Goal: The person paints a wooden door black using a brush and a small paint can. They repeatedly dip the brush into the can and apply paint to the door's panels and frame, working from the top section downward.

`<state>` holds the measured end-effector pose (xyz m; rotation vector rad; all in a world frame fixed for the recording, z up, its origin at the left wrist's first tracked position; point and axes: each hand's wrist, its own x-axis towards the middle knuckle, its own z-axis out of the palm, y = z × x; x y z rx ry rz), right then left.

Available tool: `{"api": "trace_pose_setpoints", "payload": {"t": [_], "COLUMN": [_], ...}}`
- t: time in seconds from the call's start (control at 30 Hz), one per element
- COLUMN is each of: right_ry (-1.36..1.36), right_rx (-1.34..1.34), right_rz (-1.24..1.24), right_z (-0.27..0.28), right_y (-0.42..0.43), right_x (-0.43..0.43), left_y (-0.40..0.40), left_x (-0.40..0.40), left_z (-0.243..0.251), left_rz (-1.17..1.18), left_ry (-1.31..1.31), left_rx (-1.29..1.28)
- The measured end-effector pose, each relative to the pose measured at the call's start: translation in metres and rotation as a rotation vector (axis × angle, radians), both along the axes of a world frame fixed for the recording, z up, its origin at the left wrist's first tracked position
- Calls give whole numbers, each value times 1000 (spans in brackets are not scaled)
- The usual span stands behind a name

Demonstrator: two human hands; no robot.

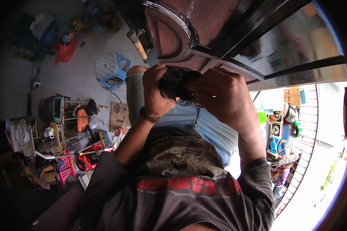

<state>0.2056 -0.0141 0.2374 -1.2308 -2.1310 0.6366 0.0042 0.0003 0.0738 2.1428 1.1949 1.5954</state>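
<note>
Near the picture's middle, above my lap, my left hand grips a dark container smeared with black, glossy paint. Close on its right, my right hand is closed on a tool with a reddish handle; its far end lies at the container's mouth, and its shape is hidden by the fingers. Past my hands stands a panelled wooden door, partly glossy black and partly dull reddish brown, with a curved moulding.
A light-blue plastic stool stands on the tiled floor at the left. A roller-like tool is by the door. Shelves, red toy car and pink basket lie lower left. Boxes and a metal grille are at the right.
</note>
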Motion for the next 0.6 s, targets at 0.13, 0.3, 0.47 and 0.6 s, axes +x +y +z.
{"api": "trace_pose_setpoints", "payload": {"t": [0.13,0.3,0.47,0.6], "right_ry": [50,137,79,6], "right_rx": [-70,-84,-46,-121], "right_rz": [-10,-8,280,359], "right_z": [14,25,-3,-6], "right_y": [1,3,11,20], "right_x": [5,9,-5,-6], "left_y": [-2,-4,-3,-5], "left_x": [-2,-8,-4,-7], "left_z": [-5,-9,-9,-7], "left_rz": [47,69,52,52], "left_ry": [80,53,-21,-18], "left_rx": [64,6,-3,-23]}}
